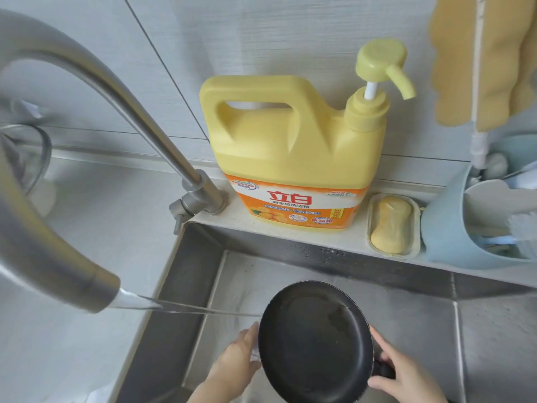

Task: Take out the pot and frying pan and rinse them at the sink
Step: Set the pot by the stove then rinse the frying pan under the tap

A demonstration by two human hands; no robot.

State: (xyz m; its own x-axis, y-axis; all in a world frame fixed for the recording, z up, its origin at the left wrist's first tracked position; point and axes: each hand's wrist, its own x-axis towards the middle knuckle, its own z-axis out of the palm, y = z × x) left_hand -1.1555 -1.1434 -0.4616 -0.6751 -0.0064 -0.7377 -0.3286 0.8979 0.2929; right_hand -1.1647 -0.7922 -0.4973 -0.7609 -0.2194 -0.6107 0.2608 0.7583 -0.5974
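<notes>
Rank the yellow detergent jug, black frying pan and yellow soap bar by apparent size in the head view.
1. Yellow plastic detergent jug, largest.
2. Black round frying pan; partly cropped and at a different distance, so true size is unsure.
3. Yellow oval soap bar, clearly smallest.

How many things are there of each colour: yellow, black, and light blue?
Yellow: 3, the detergent bottle, the soap bar, the hanging cloth
Black: 1, the frying pan
Light blue: 1, the holder
Total: 5
</notes>
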